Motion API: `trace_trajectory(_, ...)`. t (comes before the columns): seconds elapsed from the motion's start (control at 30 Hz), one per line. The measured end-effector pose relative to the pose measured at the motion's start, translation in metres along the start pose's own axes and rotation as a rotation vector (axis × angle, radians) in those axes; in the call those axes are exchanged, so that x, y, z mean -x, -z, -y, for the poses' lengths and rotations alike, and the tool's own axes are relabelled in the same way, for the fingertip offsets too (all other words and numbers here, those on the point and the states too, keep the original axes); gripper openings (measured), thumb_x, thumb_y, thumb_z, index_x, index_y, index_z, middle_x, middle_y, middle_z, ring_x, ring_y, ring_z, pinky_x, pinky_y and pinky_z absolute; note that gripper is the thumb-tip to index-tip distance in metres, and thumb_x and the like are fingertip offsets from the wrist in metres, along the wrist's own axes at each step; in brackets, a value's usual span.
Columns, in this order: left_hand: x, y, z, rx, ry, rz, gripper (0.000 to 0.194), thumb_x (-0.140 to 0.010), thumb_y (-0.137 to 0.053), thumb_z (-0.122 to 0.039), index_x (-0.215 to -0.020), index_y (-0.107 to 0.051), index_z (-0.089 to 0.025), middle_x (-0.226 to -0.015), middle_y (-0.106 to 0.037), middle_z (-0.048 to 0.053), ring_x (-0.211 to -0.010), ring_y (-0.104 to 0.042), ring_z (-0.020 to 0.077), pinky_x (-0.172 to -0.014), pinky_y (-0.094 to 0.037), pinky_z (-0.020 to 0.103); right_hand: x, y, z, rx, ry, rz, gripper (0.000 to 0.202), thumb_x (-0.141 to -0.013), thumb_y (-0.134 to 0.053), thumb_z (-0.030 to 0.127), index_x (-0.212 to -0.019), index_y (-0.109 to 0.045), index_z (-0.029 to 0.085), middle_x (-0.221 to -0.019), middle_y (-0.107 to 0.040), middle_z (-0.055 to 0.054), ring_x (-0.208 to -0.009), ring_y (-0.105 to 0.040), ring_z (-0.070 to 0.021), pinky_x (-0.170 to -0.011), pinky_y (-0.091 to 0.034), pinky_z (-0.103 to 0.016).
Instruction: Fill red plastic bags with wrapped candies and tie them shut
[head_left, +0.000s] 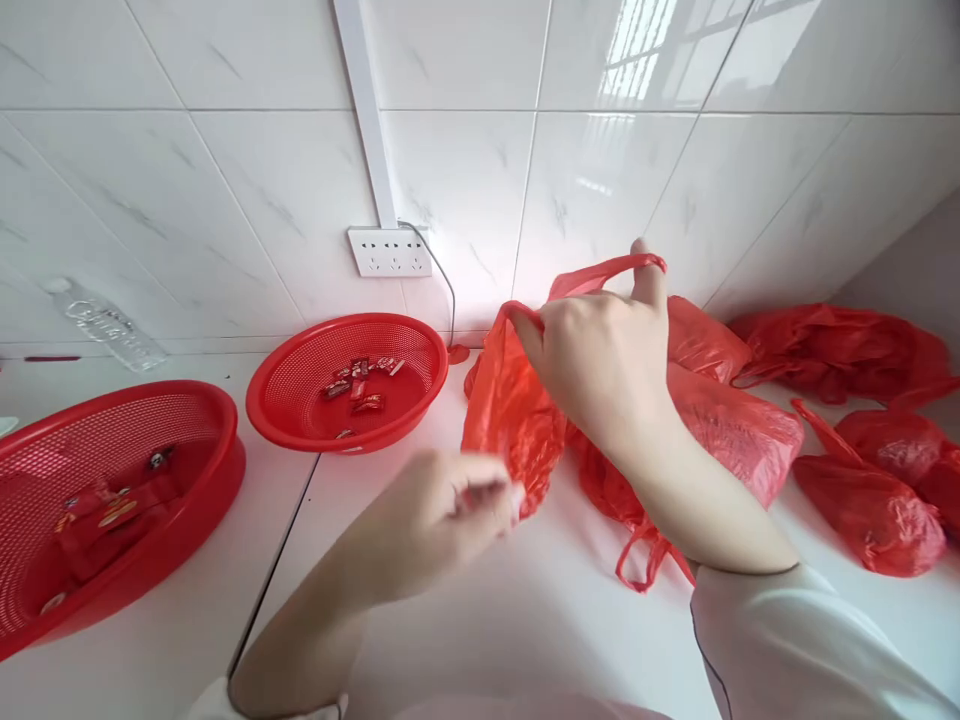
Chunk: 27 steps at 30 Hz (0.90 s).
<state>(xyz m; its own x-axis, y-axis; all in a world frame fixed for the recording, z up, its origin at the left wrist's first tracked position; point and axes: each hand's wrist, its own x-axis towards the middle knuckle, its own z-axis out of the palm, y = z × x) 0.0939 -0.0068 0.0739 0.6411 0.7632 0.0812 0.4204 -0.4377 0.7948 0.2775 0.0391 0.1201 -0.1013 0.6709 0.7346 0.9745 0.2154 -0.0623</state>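
A white bench (pixel 525 600) ran along a tiled wall (pixel 225 170). At its left edge sat a large red basket (pixel 187 400) holding a few wrapped sweets, with a smaller red basket (pixel 420 345) behind it, also with sweets (pixel 360 385). Filled red plastic bags (pixel 870 510) lay to the right. The right hand (pixel 600 365) was closed around the handles of a red plastic bag (pixel 510 410), lifting it open above the bench. The left hand (pixel 442 510), blurred, was pinched at the bag's mouth; what it held could not be told.

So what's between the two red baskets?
Nothing: in the head view, only bare white counter shows between the near red basket and the far red basket.
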Motion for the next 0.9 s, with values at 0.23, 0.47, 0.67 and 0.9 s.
trace_trajectory(0.23, -0.052, -0.012, 0.016, -0.486, 0.104, -0.488, 0.016, -0.091, -0.041, -0.018, -0.099, -0.055, -0.017, -0.101, -0.061, 0.011, -0.079, -0.061, 0.0208, -0.065, -0.045, 0.031, 0.013, 0.01, 0.025, 0.174, 0.031, 0.323, 0.039, -0.086, -0.046, 0.022, -0.047, -0.052, 0.016, -0.042, -0.042, -0.004, -0.049, -0.046, -0.0157, -0.066, -0.037, -0.036)
trace_trajectory(0.47, -0.025, -0.013, 0.056, -0.35, 0.125, 0.105, 0.034, -0.092, -0.043, -0.034, -0.062, -0.05, -0.02, -0.061, -0.055, 0.001, -0.063, -0.052, 0.0166, -0.056, -0.034, 0.028, 0.036, 0.002, -0.029, 0.121, -0.221, 0.578, 0.027, -0.085, -0.048, 0.033, -0.062, -0.055, 0.019, -0.059, -0.056, -0.005, -0.056, -0.052, -0.0173, -0.051, -0.028, -0.028)
trace_trajectory(0.67, 0.0, -0.011, 0.087, 0.298, -0.221, -0.473, 0.024, -0.087, -0.055, -0.036, -0.07, -0.052, -0.02, -0.067, -0.046, -0.001, -0.062, -0.042, 0.0128, -0.061, -0.037, 0.028, 0.068, -0.02, -0.083, -0.302, -0.071, 0.994, 0.016, -0.083, -0.055, 0.037, -0.078, -0.058, 0.022, -0.064, -0.061, 0.001, -0.058, -0.056, -0.0152, -0.054, -0.037, -0.027)
trace_trajectory(0.9, 0.028, 0.05, 0.108, 0.679, -0.367, -0.332, 0.06, -0.095, -0.031, -0.046, -0.042, -0.037, -0.018, -0.043, -0.027, 0.0, -0.039, -0.031, 0.0102, -0.04, -0.028, 0.027, 0.089, -0.028, -0.091, -0.371, -0.255, 0.857, 0.016, -0.082, -0.048, 0.019, -0.09, -0.061, 0.025, -0.073, -0.067, 0.002, -0.064, -0.062, -0.0146, -0.058, -0.045, -0.026)
